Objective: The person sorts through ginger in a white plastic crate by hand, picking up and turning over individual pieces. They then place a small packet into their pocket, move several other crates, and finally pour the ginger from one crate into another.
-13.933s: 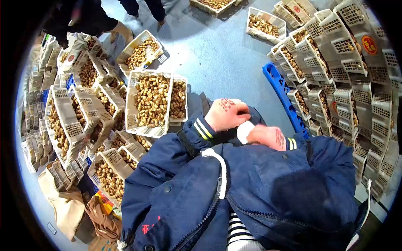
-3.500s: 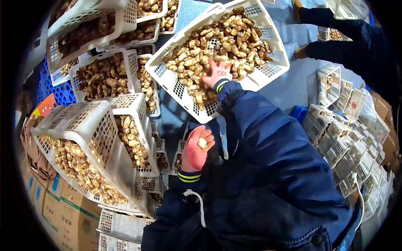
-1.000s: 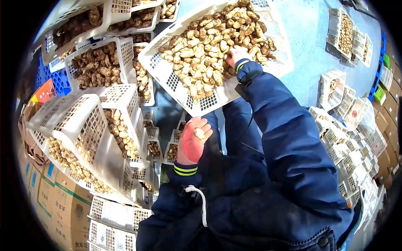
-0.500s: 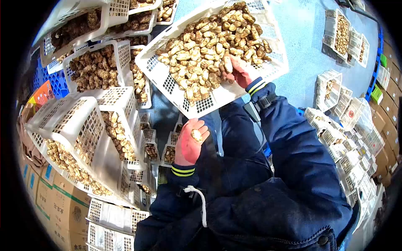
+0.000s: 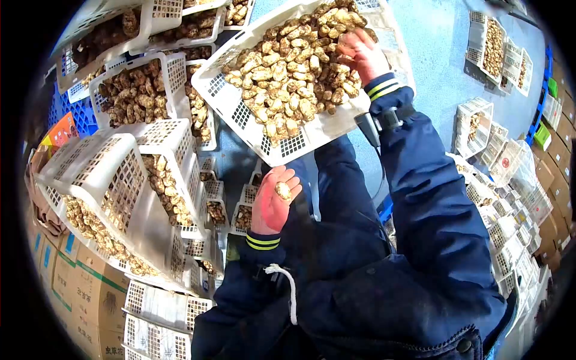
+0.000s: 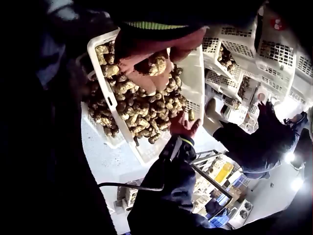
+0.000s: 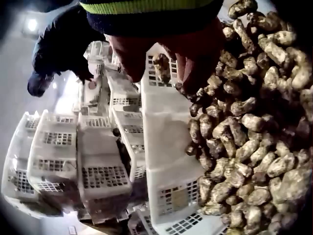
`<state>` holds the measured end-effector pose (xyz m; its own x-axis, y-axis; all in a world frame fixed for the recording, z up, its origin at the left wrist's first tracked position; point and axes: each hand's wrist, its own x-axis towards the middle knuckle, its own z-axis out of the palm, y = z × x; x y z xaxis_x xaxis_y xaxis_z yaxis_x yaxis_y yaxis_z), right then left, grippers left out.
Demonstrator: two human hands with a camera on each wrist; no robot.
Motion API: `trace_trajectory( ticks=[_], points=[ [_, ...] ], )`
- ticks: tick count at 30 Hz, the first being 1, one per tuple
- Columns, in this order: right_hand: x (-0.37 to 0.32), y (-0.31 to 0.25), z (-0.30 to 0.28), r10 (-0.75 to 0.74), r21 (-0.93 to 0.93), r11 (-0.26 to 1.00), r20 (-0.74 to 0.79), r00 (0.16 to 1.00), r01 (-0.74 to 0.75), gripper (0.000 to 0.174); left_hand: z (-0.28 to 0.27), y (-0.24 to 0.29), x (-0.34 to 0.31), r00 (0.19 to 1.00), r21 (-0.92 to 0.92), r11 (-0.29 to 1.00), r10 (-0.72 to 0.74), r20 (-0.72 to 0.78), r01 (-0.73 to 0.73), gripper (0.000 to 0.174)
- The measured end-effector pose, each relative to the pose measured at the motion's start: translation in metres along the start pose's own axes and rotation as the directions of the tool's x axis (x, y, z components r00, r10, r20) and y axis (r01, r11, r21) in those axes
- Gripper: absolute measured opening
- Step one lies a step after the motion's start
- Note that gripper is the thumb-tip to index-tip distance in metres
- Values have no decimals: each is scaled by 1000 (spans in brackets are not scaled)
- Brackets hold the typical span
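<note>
Whole stubby brown-and-cream mushrooms (image 5: 282, 72) fill a tilted white plastic crate (image 5: 312, 135) before me. My left hand (image 5: 273, 201) is palm up below the crate's near corner, fingers bent around one pale mushroom (image 5: 283, 191). The left wrist view shows this mushroom (image 6: 157, 65) between thumb and fingers. My right hand (image 5: 364, 54) reaches over the crate's right side, fingertips down at the heap's edge. In the right wrist view its fingers (image 7: 195, 63) stand apart from the thumb, with a small mushroom (image 7: 160, 66) visible in the gap.
Stacked crates of mushrooms (image 5: 135, 96) crowd the left, over cardboard boxes (image 5: 84, 300). More crates (image 5: 492, 51) stand on the blue floor (image 5: 432, 72) and along the right. Another person (image 6: 264, 137) is nearby in the left wrist view.
My right hand has moved away from the heap's near edge, up to the crate's right side; the pale mushroom at its fingertips half a second ago no longer shows there. The left hand stays.
</note>
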<state>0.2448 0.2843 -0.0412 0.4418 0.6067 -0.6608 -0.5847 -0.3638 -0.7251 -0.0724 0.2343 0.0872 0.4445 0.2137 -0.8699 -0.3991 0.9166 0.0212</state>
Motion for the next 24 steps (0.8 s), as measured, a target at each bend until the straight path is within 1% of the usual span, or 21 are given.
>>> trace_trajectory(
  ticks=[1,2,3,4,6,7,8,9,10,11,12,14,15,16,18,19,20,21,22,23,24],
  points=[
    [11,25,-12,9,-343,939,55,998,11,64,11,2,-1,995,22,1000,-3,-101,6,28],
    [23,50,-23,34,-644,764,107,994,43,59,18,4,-1,980,42,999,-2,-200,10,26],
    [16,54,-13,139,-873,485,127,982,45,57,17,3,0,980,38,999,-3,-199,10,26],
    [9,63,2,244,-986,146,110,964,75,55,14,3,0,984,12,1000,-12,-179,15,26],
    [4,106,15,264,-987,-103,92,960,122,48,-9,0,6,986,-15,1000,-23,-166,21,25],
    [7,132,7,229,-994,1,109,967,112,40,-41,-6,15,994,-180,982,-34,103,53,32],
    [4,131,14,307,-995,-80,25,951,52,37,-44,-3,20,931,-325,937,3,364,124,39],
    [2,137,12,271,-998,-39,41,962,54,36,-47,-3,18,931,-326,937,4,365,124,39],
    [-2,136,10,233,-999,0,53,971,54,36,-49,-3,15,975,-204,978,1,223,45,37],
    [-8,127,9,256,-996,-23,82,963,91,36,-41,-1,11,997,-68,998,17,81,-11,35],
    [-15,136,3,151,-986,-62,143,978,154,39,-25,2,7,996,-71,997,14,91,-8,35],
    [-18,131,-15,209,-974,20,223,952,224,42,1,4,2,982,61,998,-2,-190,13,34],
    [-18,127,-11,256,-981,16,189,948,191,45,-10,2,5,994,45,999,-2,-111,7,34],
    [-15,129,-8,225,-982,62,186,956,176,41,-12,2,5,994,46,999,-1,-109,6,34],
    [-2,140,-1,160,-988,-16,149,976,153,35,-8,6,4,987,68,998,-6,-159,17,33],
    [-6,149,0,-44,-994,10,110,993,110,31,-7,9,4,988,85,996,-3,-153,16,31],
    [-8,133,5,94,-982,178,77,993,60,32,-15,10,4,987,83,996,-7,-159,21,31],
    [-14,115,10,183,-868,495,65,981,-35,40,-30,9,9,997,-2,1000,-21,-76,21,31],
    [-23,99,19,266,-652,743,81,961,-151,48,-44,7,14,1000,-87,996,-29,11,30,31],
    [-24,107,17,118,-277,959,211,970,-57,57,-53,4,14,994,-138,990,-5,111,21,37],
    [-17,107,17,190,-394,909,98,977,-138,64,-46,3,11,994,-141,990,-6,112,22,37]
  ],
)
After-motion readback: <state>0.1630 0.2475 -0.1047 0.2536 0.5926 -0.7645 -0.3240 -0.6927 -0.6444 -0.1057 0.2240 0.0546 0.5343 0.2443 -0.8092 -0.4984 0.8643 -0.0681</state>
